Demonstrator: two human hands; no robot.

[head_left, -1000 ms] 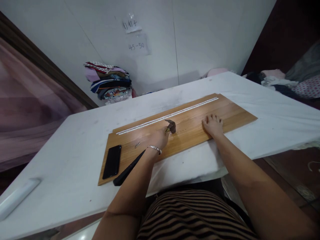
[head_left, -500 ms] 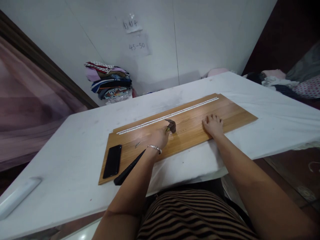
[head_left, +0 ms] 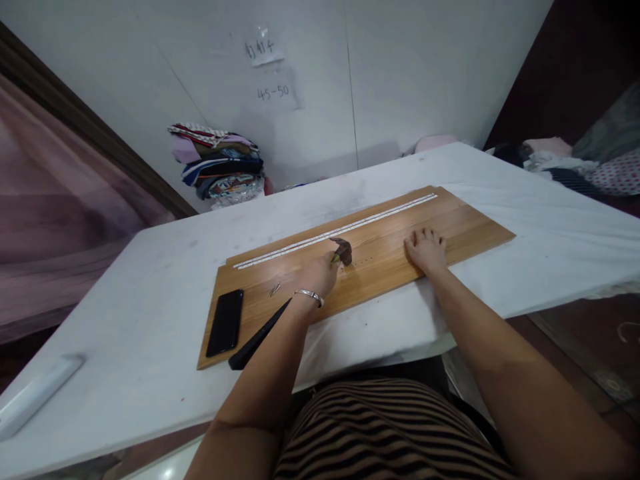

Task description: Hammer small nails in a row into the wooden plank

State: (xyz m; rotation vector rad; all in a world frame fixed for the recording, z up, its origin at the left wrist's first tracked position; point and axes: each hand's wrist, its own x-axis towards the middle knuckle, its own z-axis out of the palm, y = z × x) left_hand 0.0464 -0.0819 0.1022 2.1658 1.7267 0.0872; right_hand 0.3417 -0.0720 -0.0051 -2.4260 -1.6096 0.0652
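My left hand (head_left: 319, 275) is wrapped round a claw hammer (head_left: 343, 252), close behind its head. The hammer's black handle runs back under my left forearm to the near left. Its dark head is low over the wooden board (head_left: 385, 277); I cannot tell whether it touches the surface. Several small dark dots, perhaps nails or holes, form a row just right of the head. My right hand (head_left: 427, 251) lies on the board further right, fingers spread, holding nothing. A few loose nails (head_left: 275, 289) lie on the board left of my left hand.
A black phone (head_left: 225, 323) lies on the board's left end. Two white strips with markings (head_left: 340, 231) run along its far side. On the white-covered table (head_left: 150, 320) are a white roll (head_left: 37, 393) and, by the wall, a stack of folded clothes (head_left: 220, 163).
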